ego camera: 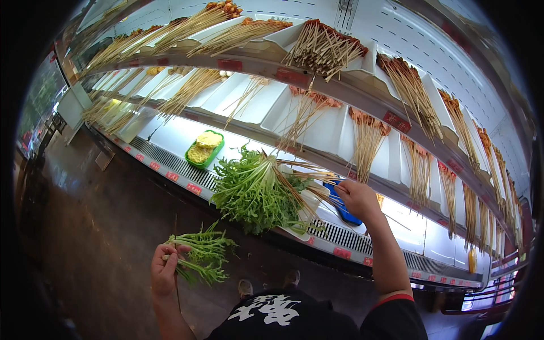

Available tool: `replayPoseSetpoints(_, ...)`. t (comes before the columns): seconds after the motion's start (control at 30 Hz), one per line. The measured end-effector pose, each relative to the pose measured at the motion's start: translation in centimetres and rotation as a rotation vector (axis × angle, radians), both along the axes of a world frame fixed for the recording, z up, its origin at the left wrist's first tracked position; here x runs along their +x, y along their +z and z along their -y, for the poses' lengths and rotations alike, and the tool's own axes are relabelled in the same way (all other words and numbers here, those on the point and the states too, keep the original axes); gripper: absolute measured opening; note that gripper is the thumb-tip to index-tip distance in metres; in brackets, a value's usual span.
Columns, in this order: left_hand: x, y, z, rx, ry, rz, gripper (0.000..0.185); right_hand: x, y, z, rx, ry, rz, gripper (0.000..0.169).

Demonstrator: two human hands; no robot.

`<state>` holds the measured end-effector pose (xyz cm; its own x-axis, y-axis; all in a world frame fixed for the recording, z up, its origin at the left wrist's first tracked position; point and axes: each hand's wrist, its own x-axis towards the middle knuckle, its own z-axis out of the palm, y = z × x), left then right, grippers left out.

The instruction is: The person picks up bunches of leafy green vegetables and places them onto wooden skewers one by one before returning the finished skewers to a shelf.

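Observation:
Low at the left, my left hand (165, 270) grips a thin skewer threaded through a small bunch of frilly leafy greens (208, 250), whose leaves point right. A large heap of the same greens (250, 191) lies on the bottom deck of a display cooler. Bamboo skewers (312, 172) stick out of the heap to the right. My right hand (359, 199) is closed around the ends of some of these skewers; how many it holds is hidden by the fingers. Part of a white tray (293, 233) shows beneath the greens.
A green tray (218, 151) of yellow food sits left of the heap; a blue tray (352, 217) lies partly behind my right hand. Above, the upper shelf (255, 63) and middle shelf (250, 123) hold white bins of skewered food, with sticks overhanging. A vent grille (348, 238) lines the front.

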<state>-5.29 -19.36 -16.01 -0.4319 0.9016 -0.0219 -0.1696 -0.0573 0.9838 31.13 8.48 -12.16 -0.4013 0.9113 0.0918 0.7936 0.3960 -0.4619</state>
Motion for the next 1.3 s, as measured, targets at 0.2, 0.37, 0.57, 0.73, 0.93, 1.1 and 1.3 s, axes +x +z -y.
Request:
replayPoseSetpoints(0.2,1.9,1.4,-0.4,-0.079,0.05,0.092,0.01,1.1,-12.8,-2.5,-0.2,0.02,0.139,0.027)
replayPoseSetpoints(0.37,1.9,1.2,-0.8,-0.095,-0.068,0.036,0.028,-3.3,-12.6,-0.8,0.191,0.175,0.031,0.046)
replayPoseSetpoints(0.57,2.6,0.4,-0.8,-0.045,-0.186,0.115,0.039,-13.3,-3.9,9.3,-0.398,0.612,-0.504,0.02)
replayPoseSetpoints(0.73,3.2,-0.1,-1.5,0.008,-0.148,0.246,0.041,-17.9,-2.9,14.0,-0.077,0.884,-0.63,0.025)
replayPoseSetpoints(0.93,2.1,-0.3,-1.8,0.096,0.051,0.314,0.039,-19.5,-2.8,18.0,-0.001,0.908,-0.516,0.013)
replayPoseSetpoints(1.1,0.1,0.2,-3.6,0.243,0.202,0.152,0.042,-23.9,-3.4,18.7,-0.436,0.858,-0.407,0.026)
replayPoseSetpoints(1.3,-3.1,1.2,-4.4,0.28,0.29,-0.039,0.044,-28.0,-5.5,19.3,-0.982,0.643,-0.88,0.033)
